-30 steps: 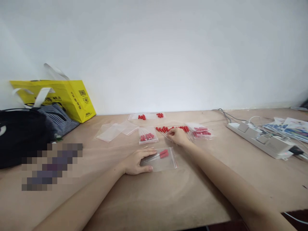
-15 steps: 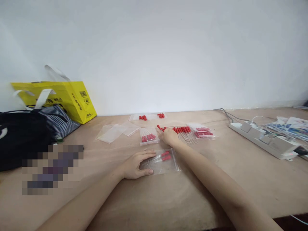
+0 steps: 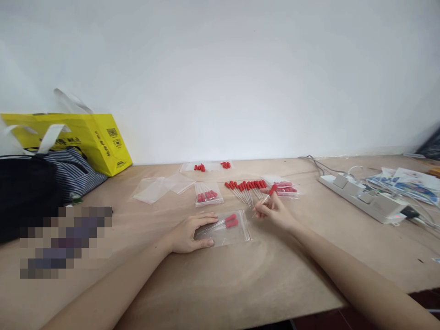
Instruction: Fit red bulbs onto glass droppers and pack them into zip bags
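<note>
My left hand (image 3: 190, 232) rests on the left part of a clear zip bag (image 3: 227, 235), thumb and fingers spread apart. Two glass droppers with red bulbs (image 3: 231, 221) lie in this bag, bulbs toward its zip end on the right. Between the fingertips of my right hand (image 3: 273, 211) is another dropper (image 3: 272, 189), red bulb up and glass tip slanting down to the left. Just behind that hand, a row of loose droppers (image 3: 244, 186) lies on the table. A filled bag of droppers (image 3: 282, 187) sits beyond the right hand, another filled bag (image 3: 207, 196) behind the left.
Flat clear bags (image 3: 151, 190) lie back left. Near the wall is a bag with red bulbs (image 3: 200, 168). A white power strip (image 3: 360, 199) with cables and printed sheets (image 3: 407, 183) are on the right. A yellow bag (image 3: 106, 146) and a black bag (image 3: 29, 197) stand left.
My right hand has drawn back from the row of droppers toward the right, a dropper now in its fingers. My left hand stays on the zip bag. The view has shifted slightly.
</note>
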Demonstrator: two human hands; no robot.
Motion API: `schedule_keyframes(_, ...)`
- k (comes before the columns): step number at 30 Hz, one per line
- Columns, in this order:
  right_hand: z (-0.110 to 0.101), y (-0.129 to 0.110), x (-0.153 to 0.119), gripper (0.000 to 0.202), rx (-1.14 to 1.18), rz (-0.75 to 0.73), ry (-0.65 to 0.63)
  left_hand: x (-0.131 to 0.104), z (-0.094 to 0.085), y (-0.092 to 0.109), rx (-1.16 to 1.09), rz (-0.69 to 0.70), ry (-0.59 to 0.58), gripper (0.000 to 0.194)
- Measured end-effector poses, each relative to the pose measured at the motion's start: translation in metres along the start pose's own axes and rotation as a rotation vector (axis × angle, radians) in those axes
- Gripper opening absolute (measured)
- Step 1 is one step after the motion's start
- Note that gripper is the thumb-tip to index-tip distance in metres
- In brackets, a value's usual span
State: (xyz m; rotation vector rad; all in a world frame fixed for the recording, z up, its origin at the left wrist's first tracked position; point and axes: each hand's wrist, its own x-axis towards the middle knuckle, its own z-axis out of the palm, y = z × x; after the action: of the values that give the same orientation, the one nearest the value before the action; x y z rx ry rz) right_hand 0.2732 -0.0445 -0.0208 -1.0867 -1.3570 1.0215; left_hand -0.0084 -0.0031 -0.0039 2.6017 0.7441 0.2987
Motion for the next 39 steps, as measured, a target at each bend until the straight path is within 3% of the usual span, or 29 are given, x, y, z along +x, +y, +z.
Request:
schedule_keyframes(6, 0.013, 0.006, -0.004, 0.031, 0.246, 0.228, -0.052, 0.0, 0.001, 0.001, 0.002, 0.005, 0.0, 0.054)
schedule_keyframes(9, 0.013, 0.008, -0.004, 0.03, 0.3, 0.274, -0.057, 0.0, 0.0, 0.001, -0.009, 0.004, 0.003, 0.054)
schedule_keyframes(16, 0.02, 0.007, -0.005, 0.058, 0.208, 0.187, 0.239, 0.0, -0.001, 0.001, -0.019, 0.011, 0.009, 0.053)
schedule_keyframes(19, 0.023, 0.007, -0.006, 0.067, 0.136, 0.154, 0.288, 0.0, 0.0, 0.001, -0.017, 0.009, 0.009, 0.053)
schedule_keyframes(26, 0.017, 0.003, -0.007, 0.036, -0.021, 0.177, 0.063, 0.0, -0.001, 0.003, -0.007, 0.003, 0.012, 0.053)
schedule_keyframes(34, 0.017, 0.009, -0.009, 0.037, -0.042, 0.135, -0.018, 0.0, 0.001, 0.0, -0.008, 0.006, 0.013, 0.053)
schedule_keyframes(39, 0.02, 0.009, -0.007, 0.029, -0.093, 0.142, -0.202, 0.0, 0.002, -0.002, -0.004, 0.022, 0.02, 0.053)
